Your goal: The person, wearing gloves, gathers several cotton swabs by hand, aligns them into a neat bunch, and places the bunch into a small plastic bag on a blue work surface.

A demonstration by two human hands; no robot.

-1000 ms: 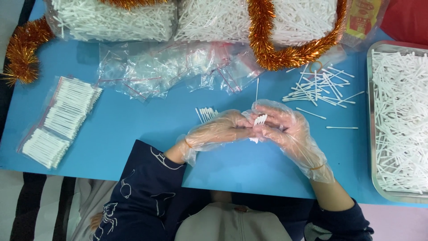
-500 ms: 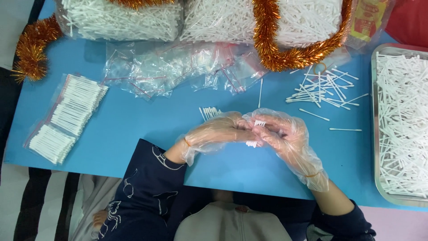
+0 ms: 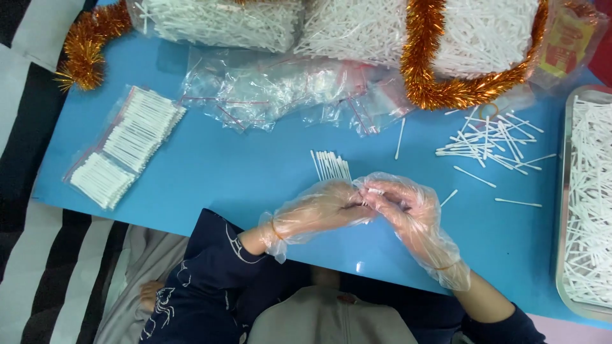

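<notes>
Both hands in thin clear gloves, meeting near the front edge of the blue table (image 3: 255, 172), about mid-width. Left hand (image 3: 319, 209) & right hand (image 3: 408, 210) have fingertips pinched together on a small bundle of white cotton swabs (image 3: 373, 191); bundle mostly hidden, count can't be told. Just behind the hands, a small bunch of swabs (image 3: 331, 164) lies on the table, approx 8–10.

Containers: 1 sealed clear bag of packed swabs (image 3: 124, 150) near left edge, laid in 2–3 stacks. 1 heap of empty clear zip bags (image 3: 280, 92) toward the back, centre. 2 big clear bags of loose swabs (image 3: 357, 25) along back edge, w/ orange tinsel (image 3: 440, 76) draped over. 1 metal tray (image 3: 564, 191) at right edge, full of loose swabs. Loose scatter of swabs (image 3: 488, 137) back-right, roughly 20
</notes>
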